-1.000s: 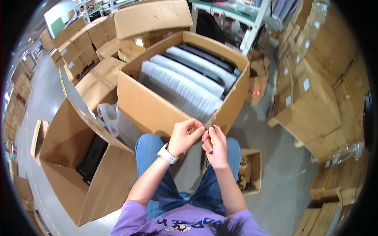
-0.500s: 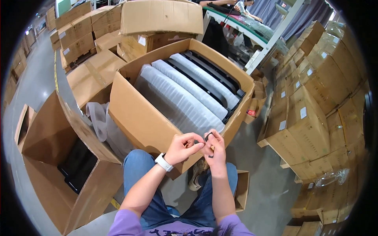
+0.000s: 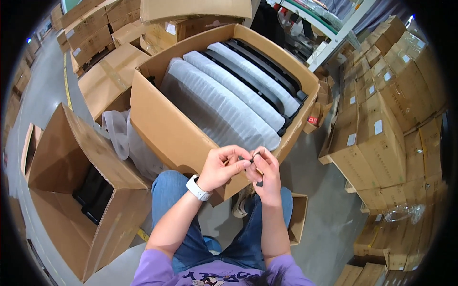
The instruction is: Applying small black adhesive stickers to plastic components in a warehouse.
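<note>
A small, thin black curved piece is held between my two hands, just above the near edge of an open cardboard box. My left hand pinches one end of it between thumb and fingertips. My right hand has its fingers closed round the piece, which shows at the thumb and below the palm; the rest is hidden by the fingers. Inside the box stand several black panels, some wrapped in white translucent foam sheet.
At my left stands an open cardboard box with black parts inside; a foam sheet hangs beside it. Stacked cartons line the right. A small open carton sits by my right knee. A green-topped workbench stands beyond.
The view has shifted slightly, so the large box sits a little higher. My left fingertips have moved in closer to my right thumb on the black piece, and both hands still hold it.
</note>
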The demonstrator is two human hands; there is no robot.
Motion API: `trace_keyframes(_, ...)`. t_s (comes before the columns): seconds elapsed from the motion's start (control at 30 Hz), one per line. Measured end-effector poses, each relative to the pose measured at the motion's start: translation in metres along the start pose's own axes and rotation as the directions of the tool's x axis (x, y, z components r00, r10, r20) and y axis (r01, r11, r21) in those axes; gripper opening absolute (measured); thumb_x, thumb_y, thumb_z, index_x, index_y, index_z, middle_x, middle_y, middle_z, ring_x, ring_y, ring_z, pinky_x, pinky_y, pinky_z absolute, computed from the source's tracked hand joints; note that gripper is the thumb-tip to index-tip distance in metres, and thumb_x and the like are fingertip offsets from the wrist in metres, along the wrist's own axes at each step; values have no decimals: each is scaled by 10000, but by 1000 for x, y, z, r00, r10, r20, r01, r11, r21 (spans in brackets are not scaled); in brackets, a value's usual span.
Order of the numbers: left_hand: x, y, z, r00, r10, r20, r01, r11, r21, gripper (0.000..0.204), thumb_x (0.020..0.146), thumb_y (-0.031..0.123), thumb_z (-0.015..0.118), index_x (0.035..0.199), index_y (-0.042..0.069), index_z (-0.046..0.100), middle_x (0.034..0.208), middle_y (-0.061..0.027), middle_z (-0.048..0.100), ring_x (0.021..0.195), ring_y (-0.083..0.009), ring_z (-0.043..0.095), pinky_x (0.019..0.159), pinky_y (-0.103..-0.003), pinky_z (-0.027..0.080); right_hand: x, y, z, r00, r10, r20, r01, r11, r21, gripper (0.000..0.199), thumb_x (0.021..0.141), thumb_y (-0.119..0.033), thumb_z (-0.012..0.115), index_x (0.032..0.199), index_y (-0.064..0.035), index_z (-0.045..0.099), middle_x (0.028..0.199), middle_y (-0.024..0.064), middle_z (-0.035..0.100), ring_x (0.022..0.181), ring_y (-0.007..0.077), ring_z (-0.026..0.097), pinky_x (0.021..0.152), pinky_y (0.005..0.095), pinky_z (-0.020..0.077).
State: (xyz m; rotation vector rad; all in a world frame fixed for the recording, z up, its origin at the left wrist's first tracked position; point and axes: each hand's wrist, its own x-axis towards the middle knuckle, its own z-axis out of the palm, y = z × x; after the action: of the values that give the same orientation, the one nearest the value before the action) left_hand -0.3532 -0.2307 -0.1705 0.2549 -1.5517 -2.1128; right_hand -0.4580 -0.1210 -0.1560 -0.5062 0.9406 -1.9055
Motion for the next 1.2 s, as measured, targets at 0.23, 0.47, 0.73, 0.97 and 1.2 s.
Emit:
trace_keyframes(0.23, 12, 4, -1, 995, 98, 12, -98, 992, 81, 59, 808, 67, 684, 862, 53, 661, 540, 103, 404, 498, 13, 333, 448, -182, 265, 8, -9, -3, 999, -4, 53, 5, 1000, -29, 132, 892, -131, 595, 846, -37, 514, 634, -21, 467, 435, 18, 320, 409, 180, 241)
trace_keyframes(0.47, 4, -6, -7, 988, 152, 14, -152, 985, 76, 93, 772, -1, 698, 853, 44, 695, 490, 106, 356, 481, 12, 298, 459, -190, 252, 6, -4, -7, 984, 42, 173, -34, 998, -47, 195, 890, -194, 619, 834, -35, 521, 626, -15, 484, 443, 15, 320, 407, 186, 228)
trace_keyframes(0.73, 4, -1, 1, 994, 108, 10, -109, 990, 87, 69, 792, 32, 683, 859, 42, 679, 489, 101, 345, 467, 12, 308, 440, -191, 254, 4, -4, -13, 988, 66, 139, -65, 998, -7, 168, 885, -174, 624, 870, -45, 516, 639, -21, 499, 443, 10, 315, 403, 182, 214)
trace_keyframes(0.97, 10, 1, 11, 994, 90, -55, -75, 970, 231, 81, 820, 51, 623, 888, 23, 589, 569, 97, 373, 526, 7, 314, 478, -177, 260, 10, -7, 3, 997, 22, -70, -21, 1000, 15, 197, 873, -93, 619, 1025, -44, 504, 687, -22, 501, 464, 18, 337, 413, 186, 233)
trace_keyframes(1.2, 10, -9, 11, 970, 161, -182, -136, 981, 141, 37, 825, 74, 599, 818, 67, 564, 584, 88, 430, 527, 5, 384, 473, -170, 313, -4, 11, 10, 943, -271, -196, 162, 883, -441, 134, 850, -37, 617, 979, 0, 630, 743, -44, 557, 541, -4, 393, 453, 162, 273)
